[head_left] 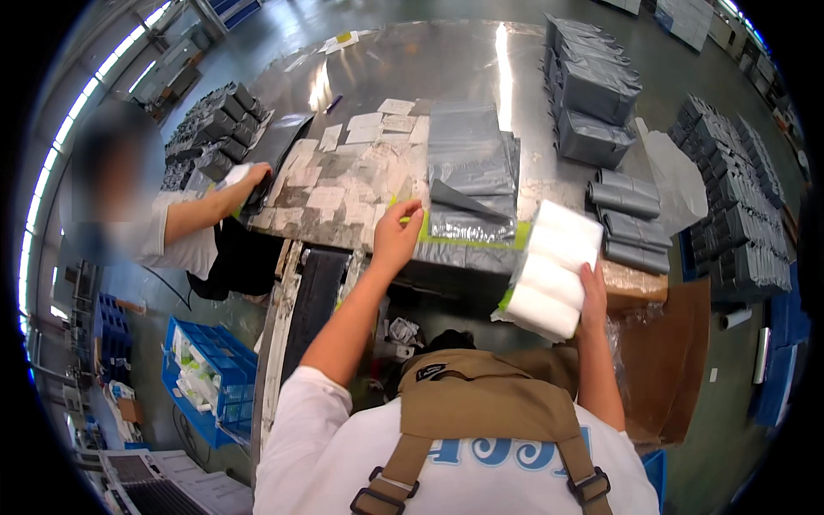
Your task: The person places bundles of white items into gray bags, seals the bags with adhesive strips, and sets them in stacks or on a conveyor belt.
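My right hand (pixel 592 296) grips a wrapped pack of white rolls (pixel 554 270) by its right side, tilted in front of the table edge. A bit of green shows at the pack's lower left corner. My left hand (pixel 397 236) hovers at the front edge of the metal table with its fingers curled together; whether anything small is in them is hidden. Just right of it lies a stack of flat grey plastic bags (pixel 468 142). The top bag's near end is partly folded back in a dark flap (pixel 463 199).
Folded grey bag bundles (pixel 596 94) are stacked at the right, with rolled grey bags (pixel 631 215) nearer. A cardboard box (pixel 665 360) stands at my right, a blue crate (pixel 215 378) at lower left. A co-worker's arm (pixel 206 215) reaches in from the left beside a conveyor (pixel 318 300).
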{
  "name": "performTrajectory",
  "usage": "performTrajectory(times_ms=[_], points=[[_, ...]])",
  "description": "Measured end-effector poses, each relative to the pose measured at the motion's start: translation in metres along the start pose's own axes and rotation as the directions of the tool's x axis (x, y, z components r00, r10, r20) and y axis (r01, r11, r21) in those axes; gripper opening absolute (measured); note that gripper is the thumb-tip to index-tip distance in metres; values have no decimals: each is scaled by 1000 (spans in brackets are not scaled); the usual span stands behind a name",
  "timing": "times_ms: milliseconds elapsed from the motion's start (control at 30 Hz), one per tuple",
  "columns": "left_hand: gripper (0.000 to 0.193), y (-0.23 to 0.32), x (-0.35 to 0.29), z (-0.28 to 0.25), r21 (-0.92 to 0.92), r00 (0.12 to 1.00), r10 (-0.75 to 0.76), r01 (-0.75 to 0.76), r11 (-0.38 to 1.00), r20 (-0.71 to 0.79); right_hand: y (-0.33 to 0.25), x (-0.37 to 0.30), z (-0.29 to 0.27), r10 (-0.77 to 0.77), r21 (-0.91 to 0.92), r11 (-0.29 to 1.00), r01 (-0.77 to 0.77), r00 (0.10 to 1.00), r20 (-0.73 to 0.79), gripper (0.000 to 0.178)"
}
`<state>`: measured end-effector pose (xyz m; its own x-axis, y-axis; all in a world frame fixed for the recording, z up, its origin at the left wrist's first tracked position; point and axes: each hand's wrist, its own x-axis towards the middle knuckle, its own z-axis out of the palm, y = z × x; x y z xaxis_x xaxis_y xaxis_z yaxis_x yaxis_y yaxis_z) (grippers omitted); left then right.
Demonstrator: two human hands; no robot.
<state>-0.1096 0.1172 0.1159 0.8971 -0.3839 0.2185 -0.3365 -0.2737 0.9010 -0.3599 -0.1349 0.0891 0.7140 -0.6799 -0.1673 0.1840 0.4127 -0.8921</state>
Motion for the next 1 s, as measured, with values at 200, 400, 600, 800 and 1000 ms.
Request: performTrajectory(times_ms=[200, 400, 600, 800, 1000], points=[[34, -63, 164, 55, 386, 933, 289, -352, 853, 213, 22, 85, -33, -245, -530, 826, 193, 969, -28, 60], [52, -118, 207, 134, 576, 838, 49, -415, 704, 543, 0, 151, -23, -490, -945, 72, 320, 837, 246, 53], [68, -116, 179, 124, 601, 846, 27, -400, 692, 532, -12, 270, 83, -345, -780, 332, 530, 838, 423, 39], [84, -117, 200, 136, 522, 861, 121, -405, 751, 493, 75, 492, 154, -150, -879, 170, 445, 893, 423, 60], [89, -105, 208, 137, 659, 861, -124, -278, 699, 494, 105, 553, 239, -48, -970, -56, 236, 970, 239, 68]])
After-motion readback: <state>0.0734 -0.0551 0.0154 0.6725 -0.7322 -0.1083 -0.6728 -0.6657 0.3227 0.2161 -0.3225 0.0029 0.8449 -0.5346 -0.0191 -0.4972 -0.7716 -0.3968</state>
